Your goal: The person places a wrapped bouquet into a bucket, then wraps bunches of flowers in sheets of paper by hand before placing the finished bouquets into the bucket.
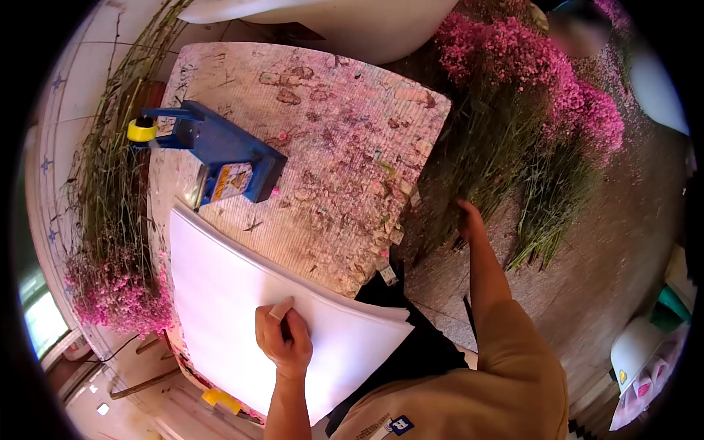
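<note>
My left hand [284, 341] rests on a stack of large white paper sheets [220, 271], its fingers curled in. A pale band [280, 309] shows at one finger, and nothing can be seen inside the curl. Off to the right, my right hand [468, 220] is at the stem ends of a big bunch of pink flowers [506, 55] with small blossoms, lying on the floor. Its fingers close around some of the stems [458, 198], partly hidden among them. A blue tape dispenser [231, 150] with a yellow roll [141, 130] stands beyond the paper.
A stained, ribbed board [323, 147] covers the table under the dispenser. More long-stemmed pink flowers [121, 293] lie along the left side. Another green-stemmed bunch [550, 198] is on the floor [587, 249] at right. A white rounded object [352, 26] stands behind the table.
</note>
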`<state>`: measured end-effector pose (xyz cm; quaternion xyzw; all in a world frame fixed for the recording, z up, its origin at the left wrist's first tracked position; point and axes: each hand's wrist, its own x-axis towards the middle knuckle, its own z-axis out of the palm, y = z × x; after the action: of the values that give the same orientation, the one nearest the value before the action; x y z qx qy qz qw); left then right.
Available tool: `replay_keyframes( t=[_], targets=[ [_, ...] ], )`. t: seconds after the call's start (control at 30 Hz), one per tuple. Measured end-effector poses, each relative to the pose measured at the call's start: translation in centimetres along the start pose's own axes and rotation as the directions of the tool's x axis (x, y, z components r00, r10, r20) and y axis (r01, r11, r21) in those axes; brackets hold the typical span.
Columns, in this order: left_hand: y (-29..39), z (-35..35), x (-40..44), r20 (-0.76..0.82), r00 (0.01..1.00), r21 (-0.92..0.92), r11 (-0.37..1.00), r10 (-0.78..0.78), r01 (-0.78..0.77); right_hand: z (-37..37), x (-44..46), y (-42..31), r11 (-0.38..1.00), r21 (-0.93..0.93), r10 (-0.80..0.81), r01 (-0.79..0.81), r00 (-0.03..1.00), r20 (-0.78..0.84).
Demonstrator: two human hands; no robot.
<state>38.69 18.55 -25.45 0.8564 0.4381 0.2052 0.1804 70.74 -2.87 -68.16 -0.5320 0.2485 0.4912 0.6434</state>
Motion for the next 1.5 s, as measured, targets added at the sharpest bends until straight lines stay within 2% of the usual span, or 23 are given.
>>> replay_keyframes(
  t=[0.2, 0.27, 0.37, 0.43, 0.53, 0.57, 0.63, 0.67, 0.7, 0.73, 0.8, 0.83, 0.87, 0.9, 1.0, 1.07, 1.13, 1.27, 1.37, 1.4, 1.43, 1.47, 1.5],
  targets=[
    [0.2, 0.1, 0.3, -0.061, 0.997, -0.07, 0.996, 0.042, -0.046, 3.9, -8.0, -5.4, 0.957, 0.263, -0.162, 0.123, 0.978, 0.129],
    [0.6, -0.4, 0.0, -0.032, 0.999, -0.105, 0.994, -0.003, 0.0, 6.0, -9.9, -8.4, 0.923, 0.384, -0.133, 0.027, 0.959, 0.251],
    [0.4, -0.5, -1.1, -0.079, 0.997, -0.138, 0.99, 0.014, -0.025, 9.1, -13.1, -15.1, 0.899, 0.4, -0.322, 0.18, 0.89, 0.322],
    [1.2, -2.7, -4.4, -0.048, 0.999, -0.163, 0.986, 0.008, -0.016, 10.1, -14.6, -22.1, 0.867, 0.494, -0.284, -0.072, 0.741, 0.608],
    [2.1, -6.4, -12.5, 0.094, 0.988, -0.024, 0.992, 0.124, -0.122, 13.5, -20.8, -34.6, 0.761, 0.305, -0.648, 0.572, 0.659, 0.382],
    [2.8, -8.1, -15.5, 0.163, 0.982, 0.003, 0.995, 0.098, -0.1, 12.8, -18.1, -40.9, 0.779, 0.622, -0.559, 0.082, 0.542, 0.628],
    [3.3, -10.8, -20.8, 0.267, 0.963, 0.09, 0.993, 0.045, -0.072, 14.3, -23.0, -49.3, 0.869, 0.473, -0.417, -0.147, 0.3, 0.858],
    [3.1, -11.5, -23.4, 0.342, 0.938, 0.137, 0.991, -0.05, 0.003, 14.8, -23.3, -54.2, 0.912, 0.385, -0.332, -0.145, 0.291, 0.897],
    [3.2, -11.4, -25.7, 0.289, 0.956, 0.116, 0.993, -0.056, 0.023, 19.8, -34.7, -53.8, 0.894, 0.426, -0.392, -0.139, 0.216, 0.894],
    [2.3, -11.9, -27.8, 0.3, 0.944, 0.25, 0.966, -0.136, 0.059, 21.8, -39.8, -52.6, 0.909, 0.417, -0.405, 0.016, 0.266, 0.875],
    [0.0, -11.5, -30.2, 0.248, 0.945, 0.411, 0.907, -0.213, 0.096, 24.5, -46.8, -50.1, 0.977, 0.199, -0.211, 0.079, 0.198, 0.957],
    [-1.2, -10.2, -31.1, 0.216, 0.944, 0.417, 0.898, -0.25, 0.142, 25.8, -49.1, -48.5, 0.962, 0.231, -0.256, 0.148, 0.183, 0.949],
    [-2.0, -9.6, -31.0, 0.226, 0.959, 0.472, 0.881, -0.173, 0.047, 27.2, -53.0, -44.2, 0.888, 0.33, -0.403, 0.319, 0.198, 0.893],
    [-2.4, -10.1, -30.8, 0.244, 0.964, 0.526, 0.85, -0.106, -0.039, 28.4, -54.9, -41.6, 0.89, 0.292, -0.347, 0.35, 0.105, 0.932],
    [-1.8, -12.2, -30.4, 0.3, 0.951, 0.348, 0.937, -0.074, -0.036, 29.1, -59.6, -31.1, 0.645, 0.317, -0.534, 0.695, 0.114, 0.838],
    [-1.7, -13.3, -30.1, 0.287, 0.953, 0.314, 0.95, -0.095, 0.0, 28.6, -59.6, -26.0, 0.373, 0.331, -0.514, 0.867, -0.104, 0.852],
    [-2.2, -13.5, -30.1, 0.307, 0.951, 0.337, 0.929, 0.042, -0.15, 28.3, -58.5, -21.7, 0.281, 0.34, -0.395, 0.897, -0.215, 0.893],
    [-3.5, -13.7, -29.9, 0.274, 0.959, 0.302, 0.939, 0.08, -0.164, 26.8, -52.5, -19.5, 0.171, 0.102, -0.194, 0.98, -0.068, 0.979],
    [-5.2, -13.1, -29.8, 0.251, 0.966, 0.243, 0.961, 0.067, -0.13, 26.8, -47.4, -17.9, 0.168, -0.213, 0.052, 0.963, 0.207, 0.977],
    [-5.4, -12.6, -30.0, 0.222, 0.974, 0.242, 0.965, 0.045, -0.1, 26.3, -42.8, -18.4, 0.068, -0.273, 0.049, 0.96, 0.27, 0.962],
    [-5.6, -12.1, -29.9, 0.203, 0.977, 0.219, 0.97, 0.058, -0.103, 26.4, -39.1, -18.4, -0.251, -0.231, -0.051, 0.94, 0.226, 0.973],
    [-5.8, -11.8, -29.8, 0.186, 0.98, 0.196, 0.975, 0.07, -0.107, 27.7, -40.1, -18.4, -0.288, -0.286, 0.186, 0.914, 0.346, 0.92],
    [-5.8, -11.6, -29.8, 0.159, 0.986, 0.194, 0.978, 0.05, -0.081, 28.6, -38.9, -18.2, -0.401, -0.147, 0.295, 0.904, 0.28, 0.914]
  ],
)
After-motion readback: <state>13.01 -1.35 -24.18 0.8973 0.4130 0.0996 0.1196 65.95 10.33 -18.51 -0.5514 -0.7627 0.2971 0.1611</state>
